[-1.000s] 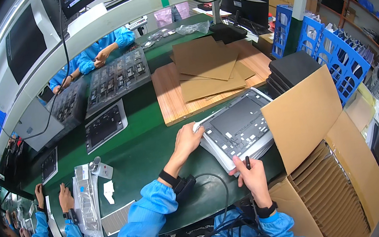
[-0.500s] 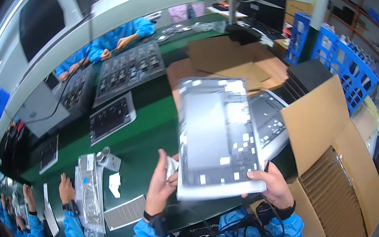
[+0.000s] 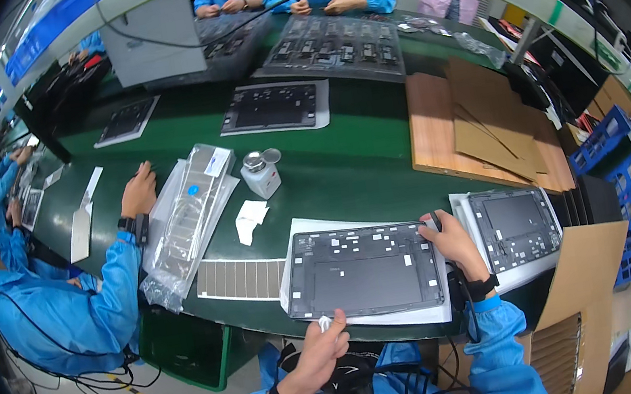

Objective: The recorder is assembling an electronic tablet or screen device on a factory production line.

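A dark tablet back cover (image 3: 368, 272) dotted with small white stickers lies on a white foam sheet (image 3: 443, 312) at the table's near edge. My right hand (image 3: 453, 243) grips its far right corner, and a slim black thing I cannot identify sticks up between the fingers. Below the cover's near left edge is my left hand (image 3: 320, 361), its fingers closed around a crumpled white wipe (image 3: 324, 323). Just right of my right hand, a second tablet cover (image 3: 518, 228) rests on foam.
To the left are a strip sheet (image 3: 240, 280), a white paper scrap (image 3: 251, 221), a dispenser bottle (image 3: 261, 179) and bagged strips (image 3: 190, 203). A co-worker's hand (image 3: 138, 191) is near the bags. An open carton (image 3: 574, 346) stands at right; cardboard sheets (image 3: 492, 122) lie behind.
The tablet cover has come down from being held up to lying flat on the table, turned sideways. My left hand has moved nearer my body with the wipe. The view has swung left.
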Demonstrator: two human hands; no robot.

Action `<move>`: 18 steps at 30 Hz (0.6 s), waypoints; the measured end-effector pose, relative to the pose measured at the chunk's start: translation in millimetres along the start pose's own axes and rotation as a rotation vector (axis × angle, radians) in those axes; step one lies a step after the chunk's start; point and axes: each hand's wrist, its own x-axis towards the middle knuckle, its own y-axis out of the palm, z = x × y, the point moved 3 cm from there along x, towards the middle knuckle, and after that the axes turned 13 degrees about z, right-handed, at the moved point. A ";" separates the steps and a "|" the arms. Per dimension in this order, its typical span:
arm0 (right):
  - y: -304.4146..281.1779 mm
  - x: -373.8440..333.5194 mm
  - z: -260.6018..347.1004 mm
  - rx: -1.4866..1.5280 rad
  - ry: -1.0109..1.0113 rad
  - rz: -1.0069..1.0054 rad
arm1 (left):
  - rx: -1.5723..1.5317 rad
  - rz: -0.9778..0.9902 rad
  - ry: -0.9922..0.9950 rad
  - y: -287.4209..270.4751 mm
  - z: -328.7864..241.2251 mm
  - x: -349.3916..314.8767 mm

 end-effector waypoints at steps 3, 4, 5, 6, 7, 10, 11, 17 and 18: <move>8.5 -18.0 -6.9 -0.010 -0.055 -0.067 | 0.017 -0.017 -0.039 -11.0 12.7 4.1; 12.3 -30.5 -12.7 -0.055 -0.048 -0.102 | 0.037 0.014 -0.097 -15.8 17.8 6.6; 13.2 -43.7 -13.1 -0.100 -0.040 -0.139 | 0.028 0.010 -0.097 -11.7 16.8 8.2; 13.6 -57.9 -12.2 -0.191 0.029 -0.130 | 0.048 0.003 -0.126 -3.8 14.4 10.2; 14.8 -73.6 -4.6 -0.281 0.096 -0.122 | 0.069 -0.003 -0.155 1.0 13.0 11.9; 19.5 -105.6 25.3 -0.349 0.045 -0.285 | 0.172 0.143 -0.247 3.9 9.6 15.0; 21.4 -112.0 42.8 -0.372 0.015 -0.380 | 0.289 0.258 -0.300 3.5 7.3 11.1; 61.9 -138.0 123.4 0.141 -0.252 -0.023 | 0.257 0.443 -0.108 20.6 -31.9 -7.9; 77.6 -134.3 131.0 0.147 -0.286 0.008 | 0.298 0.419 -0.030 29.5 -39.6 -8.9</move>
